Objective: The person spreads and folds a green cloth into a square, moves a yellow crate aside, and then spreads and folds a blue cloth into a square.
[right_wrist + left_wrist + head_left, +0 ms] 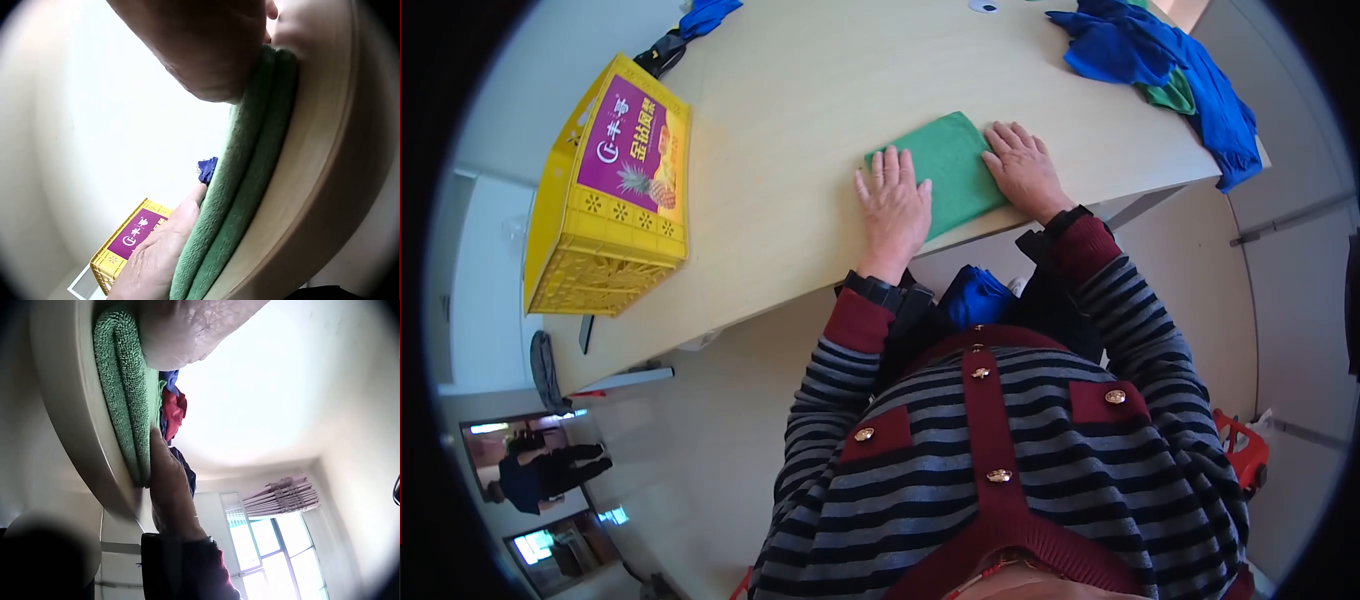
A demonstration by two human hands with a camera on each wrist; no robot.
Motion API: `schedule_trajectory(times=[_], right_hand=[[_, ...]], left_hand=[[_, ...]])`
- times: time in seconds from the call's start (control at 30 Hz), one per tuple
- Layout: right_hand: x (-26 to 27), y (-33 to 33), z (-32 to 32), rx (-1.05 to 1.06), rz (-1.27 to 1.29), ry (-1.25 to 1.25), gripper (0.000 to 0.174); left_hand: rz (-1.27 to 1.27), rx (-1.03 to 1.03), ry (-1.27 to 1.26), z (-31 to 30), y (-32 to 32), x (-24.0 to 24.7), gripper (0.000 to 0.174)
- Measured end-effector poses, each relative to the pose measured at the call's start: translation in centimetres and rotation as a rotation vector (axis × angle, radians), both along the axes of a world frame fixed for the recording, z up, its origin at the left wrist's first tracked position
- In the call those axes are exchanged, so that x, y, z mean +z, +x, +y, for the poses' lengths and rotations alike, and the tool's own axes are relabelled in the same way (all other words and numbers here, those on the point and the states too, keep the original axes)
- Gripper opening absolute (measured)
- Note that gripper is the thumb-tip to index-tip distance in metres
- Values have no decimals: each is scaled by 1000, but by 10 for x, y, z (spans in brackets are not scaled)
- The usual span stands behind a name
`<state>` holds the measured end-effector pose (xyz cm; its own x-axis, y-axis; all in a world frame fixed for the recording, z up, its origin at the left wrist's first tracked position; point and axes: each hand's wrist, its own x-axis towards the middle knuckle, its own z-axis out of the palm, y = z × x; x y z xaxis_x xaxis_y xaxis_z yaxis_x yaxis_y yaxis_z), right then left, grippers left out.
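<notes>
A green towel (pixel 952 180), folded into a flat rectangle, lies at the table's front edge. My left hand (pixel 895 205) rests palm down along its left side, fingers straight and pointing away from me. On the towel's right side my right hand (pixel 1028 175) lies flat, its fingers also extended over the edge of the cloth and the tabletop. Thick stacked folds of the towel (pixel 122 394) show in the left wrist view, with the left palm above them. The right wrist view shows the same folded edge of the towel (pixel 240 162) beneath the right hand (pixel 206 44).
A yellow crate (pixel 610 255) with a purple label stands at the table's left. Blue and green cloths (pixel 1140 50) lie heaped at the far right, partly over the edge. Another blue cloth (pixel 975 297) is below the table edge near my lap. A person (pixel 550 470) stands farther back left.
</notes>
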<state>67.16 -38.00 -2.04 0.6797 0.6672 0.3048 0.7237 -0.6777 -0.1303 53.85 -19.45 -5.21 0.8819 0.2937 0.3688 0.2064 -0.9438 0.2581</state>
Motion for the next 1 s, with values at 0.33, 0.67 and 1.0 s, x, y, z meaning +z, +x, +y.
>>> schedule_trajectory(times=[0.33,0.67,1.0], right_hand=[[-5,-48,50,248,-81,162,56],[-2,-18,17,168,42,116,52],[-25,-9,-26,95,-20,378,45]], left_hand=[[-63,-142,45,-6,2,-1,59],[17,-109,65,-2,2,-3,64],[168,-535,121,-7,20,29,77]])
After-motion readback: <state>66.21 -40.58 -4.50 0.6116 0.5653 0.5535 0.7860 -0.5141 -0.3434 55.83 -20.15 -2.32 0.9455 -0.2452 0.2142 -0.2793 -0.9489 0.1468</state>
